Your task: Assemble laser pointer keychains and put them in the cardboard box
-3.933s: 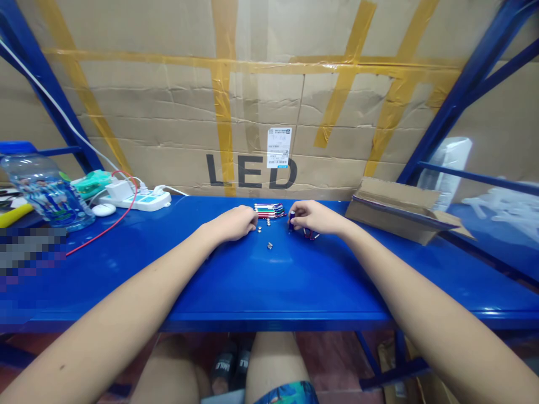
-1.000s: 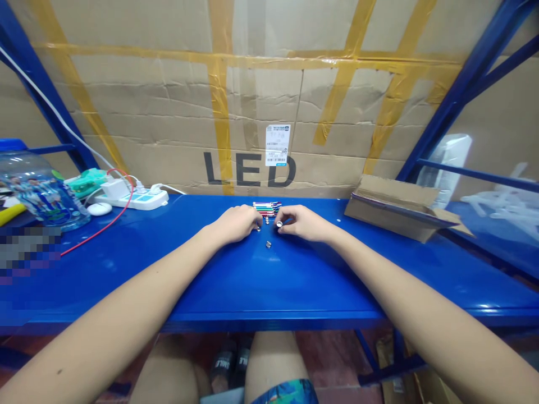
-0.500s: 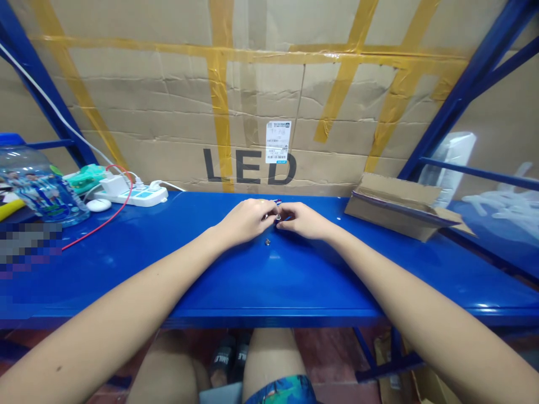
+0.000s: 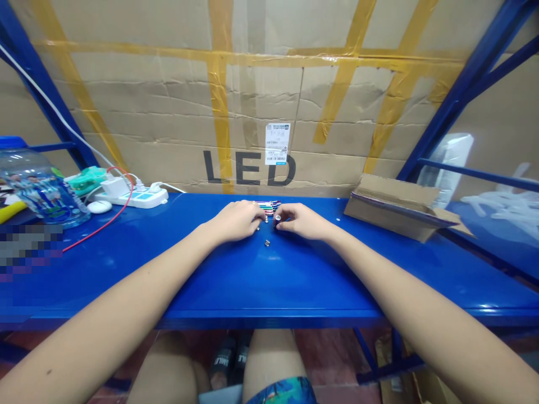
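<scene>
My right hand pinches a small dark cylinder with a silvery rim between thumb and fingertips, just above the blue table. Left of it, my left hand is closed, fingers bent down to the tabletop. A tiny shiny metal piece shows at its fingertips; whether the fingers hold it is unclear. Between the hands stands another small metal piece. Behind them lies a row of thin multicoloured rods, partly hidden by my hands. Nearer to me a loose small metal part rests on the table.
At the left are a large plastic bottle, a white power strip with plugs, a white round object and a red cable. An open cardboard box sits at the right. A big taped carton stands behind.
My left hand has drawn away leftward and down from the right hand, baring the coloured rods and small metal pieces. My right hand stays nearly in place with the dark cylinder.
</scene>
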### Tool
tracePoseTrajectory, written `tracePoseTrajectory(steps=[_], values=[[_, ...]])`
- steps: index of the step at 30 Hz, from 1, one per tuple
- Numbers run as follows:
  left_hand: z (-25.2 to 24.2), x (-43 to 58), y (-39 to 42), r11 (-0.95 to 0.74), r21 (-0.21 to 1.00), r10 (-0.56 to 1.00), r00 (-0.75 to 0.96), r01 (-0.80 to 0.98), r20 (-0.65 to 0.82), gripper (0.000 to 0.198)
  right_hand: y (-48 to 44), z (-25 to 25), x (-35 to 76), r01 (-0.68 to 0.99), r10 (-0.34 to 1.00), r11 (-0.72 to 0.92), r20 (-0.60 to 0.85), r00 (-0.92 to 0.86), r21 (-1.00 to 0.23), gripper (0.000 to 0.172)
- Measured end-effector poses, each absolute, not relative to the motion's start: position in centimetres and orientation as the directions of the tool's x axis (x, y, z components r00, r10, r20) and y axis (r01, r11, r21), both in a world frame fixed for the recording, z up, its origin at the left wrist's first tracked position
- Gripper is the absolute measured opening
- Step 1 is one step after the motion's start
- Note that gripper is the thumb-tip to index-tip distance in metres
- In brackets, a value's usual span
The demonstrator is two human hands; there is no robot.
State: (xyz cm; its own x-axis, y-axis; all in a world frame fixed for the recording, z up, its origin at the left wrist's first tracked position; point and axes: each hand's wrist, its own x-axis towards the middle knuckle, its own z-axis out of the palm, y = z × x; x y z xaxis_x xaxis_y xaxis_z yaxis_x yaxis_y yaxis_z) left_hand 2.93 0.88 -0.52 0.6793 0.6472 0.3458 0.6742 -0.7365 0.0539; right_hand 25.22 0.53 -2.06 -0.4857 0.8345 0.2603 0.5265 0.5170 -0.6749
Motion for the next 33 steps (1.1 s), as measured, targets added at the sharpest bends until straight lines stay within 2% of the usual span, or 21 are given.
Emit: tracePoseTrajectory(steps=[5,10,14,18,21,26,28,33], values=[[-1.3,2.4,1.5,-0.753,0.188,0.657,0.718,0.63,0.229,0.018,0.5,-2.0,25.2,0.532,0.833,0.519,0.256,-0.491,-0.669,0.013],[-1.1,2.6,1.2,-0.733,0.178,0.681,0.702,0.657,0.209,0.012,0.3,-1.9,25.1,0.528,0.828,0.524,0.254,-0.5,-0.668,0.012],[-0.4,3.2,0.3,-0.769,0.139,0.627,0.695,0.623,0.352,0.013,0.2,-1.8,25.1,0.542,0.831,0.525,0.258,-0.493,-0.656,0.01],[-0.3,4.2,-0.5,-0.8,0.197,0.575,0.632,0.566,0.52,0.015,0.1,-1.7,25.0,0.526,0.83,0.521,0.256,-0.495,-0.672,0.008],[-0.7,4.7,-0.6,-0.829,0.187,0.533,0.645,0.527,0.548,0.015,0.0,-1.8,24.8,0.498,0.812,0.545,0.277,-0.514,-0.675,0.01],[-0.9,4.6,-0.3,-0.855,0.128,0.492,0.709,0.502,0.505,0.018,0.1,-1.8,24.9,0.461,0.818,0.522,0.267,-0.51,-0.718,0.008],[-0.7,4.5,-0.4,-0.832,0.155,0.531,0.682,0.533,0.503,0.017,0.2,-2.0,24.9,0.457,0.824,0.509,0.259,-0.504,-0.73,0.009],[-0.8,4.6,-0.3,-0.694,0.327,0.712,0.541,0.642,0.448,0.017,0.4,-2.6,24.6,0.375,0.827,0.471,0.252,-0.503,-0.799,0.013]])
